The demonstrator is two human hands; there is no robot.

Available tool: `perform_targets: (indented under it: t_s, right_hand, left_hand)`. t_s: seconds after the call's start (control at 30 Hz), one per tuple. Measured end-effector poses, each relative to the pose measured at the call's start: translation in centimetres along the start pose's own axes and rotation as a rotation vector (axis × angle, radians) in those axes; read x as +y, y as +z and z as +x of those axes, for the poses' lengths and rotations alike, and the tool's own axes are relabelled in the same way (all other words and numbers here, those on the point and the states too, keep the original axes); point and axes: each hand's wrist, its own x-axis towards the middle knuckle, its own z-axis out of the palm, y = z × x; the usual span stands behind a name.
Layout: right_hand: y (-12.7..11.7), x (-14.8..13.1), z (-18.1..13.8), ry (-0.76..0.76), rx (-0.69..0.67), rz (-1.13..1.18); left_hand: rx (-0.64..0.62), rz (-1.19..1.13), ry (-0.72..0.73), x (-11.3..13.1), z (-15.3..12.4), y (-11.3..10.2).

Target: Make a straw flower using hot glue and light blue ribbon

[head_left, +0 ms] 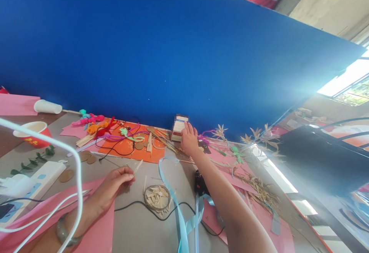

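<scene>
At the far centre of the table (129, 232), just before the blue panel (184, 53), I have the right hand (189, 139) at a small box (179, 125). Fingers partly extended over its right side; I cannot tell whether they grip it. Near left: left hand (117, 182) closed, thumb and forefinger pinching a thin pale strip (138, 166). Pale chips (157, 198) lie right of it.

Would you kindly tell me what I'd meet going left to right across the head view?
Red paper cup, left hand, the thin pale strip it holds, pale chips, right hand, leftmost dried flower, rightmost light-green flower-like piece.
</scene>
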Motion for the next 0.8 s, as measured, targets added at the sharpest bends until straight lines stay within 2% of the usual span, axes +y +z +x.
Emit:
perform_targets:
  t_s: [0.43,0.67,0.8]
  right_hand:
    - [-1.5,0.7,-2.2,0.075,-0.075,-0.020]
    - [-2.2,1.4,-3.3,0.128,-0.022,-0.013]
    - [-2.5,1.4,-3.7,0.123,-0.054,-0.012]
  left_hand:
    - [0.004,-0.016,-0.002,0.0,0.0,0.0]
    - [0.015,-0.004,0.007,0.2,-0.1,0.2]
    - [0.023,0.007,0.015,0.0,0.1,0.2]
